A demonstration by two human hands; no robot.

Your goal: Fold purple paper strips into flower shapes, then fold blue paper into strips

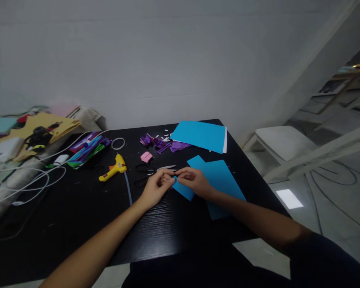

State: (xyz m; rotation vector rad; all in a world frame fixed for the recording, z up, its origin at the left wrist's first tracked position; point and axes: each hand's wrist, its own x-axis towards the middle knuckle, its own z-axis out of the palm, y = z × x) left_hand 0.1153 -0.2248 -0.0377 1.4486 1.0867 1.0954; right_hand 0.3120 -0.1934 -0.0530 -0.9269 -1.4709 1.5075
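Note:
Between my two hands is a small piece of blue paper (184, 191), slanting down to the right. My left hand (158, 186) pinches its upper left end with thumb and fingers. Close beside it, my right hand (195, 182) grips the same end from the other side. Scissors (151, 172) with black handles lie on the table just behind my left hand, blades partly hidden by the fingers. Under my right wrist rests a larger blue sheet (223, 178), and a smaller blue piece (196, 161) touches its upper left edge.
A yellow glue gun (115, 169) with a glue stick lies left on the black table (156, 236). Behind are a tape ring (118, 143), folded pink paper (146, 157), purple scraps (159, 143) and stacked blue sheets (199, 135). White cables (48, 176) cross the cluttered left side.

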